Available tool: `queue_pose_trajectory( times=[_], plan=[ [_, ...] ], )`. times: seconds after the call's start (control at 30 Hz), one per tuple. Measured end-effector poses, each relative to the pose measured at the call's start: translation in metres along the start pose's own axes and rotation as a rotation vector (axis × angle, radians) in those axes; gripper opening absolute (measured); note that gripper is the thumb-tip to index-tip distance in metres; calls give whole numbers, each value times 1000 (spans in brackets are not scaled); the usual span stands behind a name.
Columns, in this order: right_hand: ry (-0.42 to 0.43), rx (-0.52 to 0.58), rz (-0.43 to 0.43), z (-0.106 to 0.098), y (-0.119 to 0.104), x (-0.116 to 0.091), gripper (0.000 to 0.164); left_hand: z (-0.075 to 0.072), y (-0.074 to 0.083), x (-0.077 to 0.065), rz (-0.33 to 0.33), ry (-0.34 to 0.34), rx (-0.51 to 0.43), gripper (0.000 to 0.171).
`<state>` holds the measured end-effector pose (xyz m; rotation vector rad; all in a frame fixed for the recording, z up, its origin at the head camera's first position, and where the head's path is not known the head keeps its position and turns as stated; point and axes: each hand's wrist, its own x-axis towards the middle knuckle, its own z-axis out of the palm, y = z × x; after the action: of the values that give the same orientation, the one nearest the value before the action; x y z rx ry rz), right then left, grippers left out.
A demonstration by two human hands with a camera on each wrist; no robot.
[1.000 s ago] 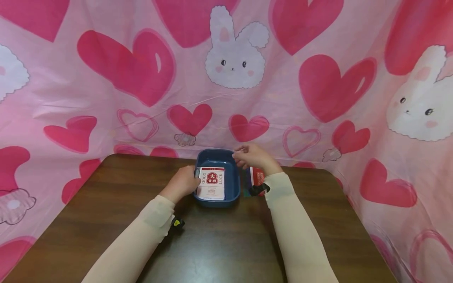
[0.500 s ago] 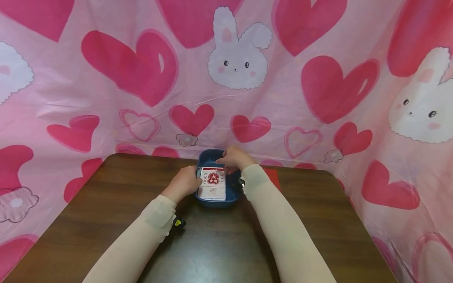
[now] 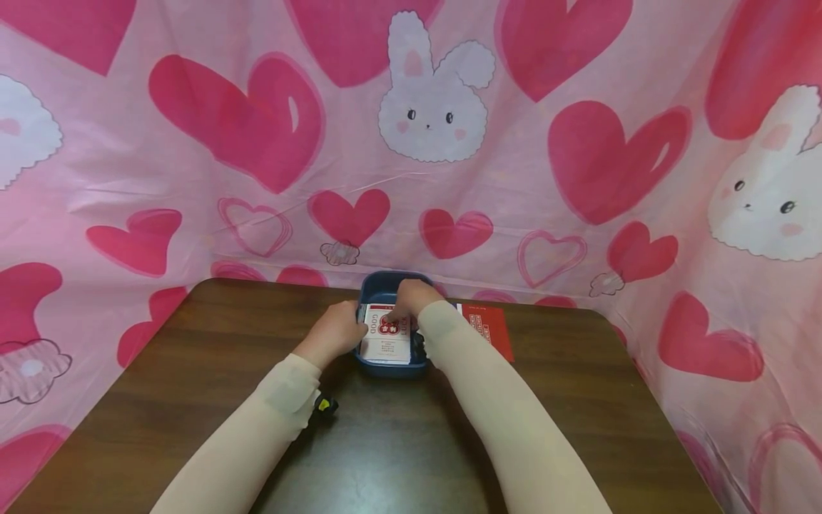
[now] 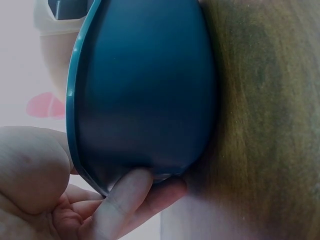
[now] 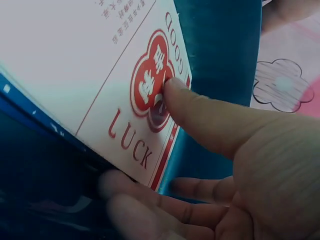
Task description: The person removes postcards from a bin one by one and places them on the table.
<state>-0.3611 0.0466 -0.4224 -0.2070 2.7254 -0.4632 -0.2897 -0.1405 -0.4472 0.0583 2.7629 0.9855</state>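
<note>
A blue plastic basin (image 3: 390, 370) stands on the table in the head view. My left hand (image 3: 332, 330) grips its left rim, and in the left wrist view two fingertips lie against the outer wall of the basin (image 4: 145, 80). Inside it lies a white booklet (image 3: 387, 351) with red print reading GOOD LUCK. My right hand (image 3: 414, 296) reaches into the basin and pinches that booklet. The right wrist view shows the thumb on the cover of the booklet (image 5: 100, 90) and the fingers at its edge. A blue edge shows beneath the white cover.
Right of the basin, partly behind the right sleeve, lies a red printed item (image 3: 491, 328) on the brown wooden table (image 3: 565, 400). A pink curtain (image 3: 270, 128) with hearts and rabbits hangs close behind the table and along its sides.
My right hand has moved left and down from beyond the basin's right rim onto the booklet inside, uncovering more of the red item. The left hand keeps its grip on the rim.
</note>
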Motion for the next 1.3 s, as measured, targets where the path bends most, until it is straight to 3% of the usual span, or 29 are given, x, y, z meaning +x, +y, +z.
queue_pose_trajectory(
  times=[0.27,0.37,0.5,0.6,0.77,0.8,0.93,1.07,1.3],
  plan=[
    [7,19,-8,-2,7,13,33,1,-1,1,7,7,7,39],
    [48,-37,-66,8,24,52,36,1,-2,1,15,23,21,39],
    [96,41,-122,4,27,62,44,1,-3,3,16,26,30,35],
    [96,201,-140,-12,10,28,58,1,-4,3,4,15,24,34],
    [151,300,-178,-20,9,10,30,0,-2,4,-11,-2,22,38],
    [165,309,-183,-19,16,18,27,0,-1,4,-10,-1,27,39],
    [184,396,-154,-27,25,15,28,2,-1,5,0,8,39,40],
    [198,532,-93,-40,34,-5,30,3,-1,5,2,16,39,38],
    [257,698,-52,-55,80,-17,38,3,-1,3,-5,24,38,40]
  ],
)
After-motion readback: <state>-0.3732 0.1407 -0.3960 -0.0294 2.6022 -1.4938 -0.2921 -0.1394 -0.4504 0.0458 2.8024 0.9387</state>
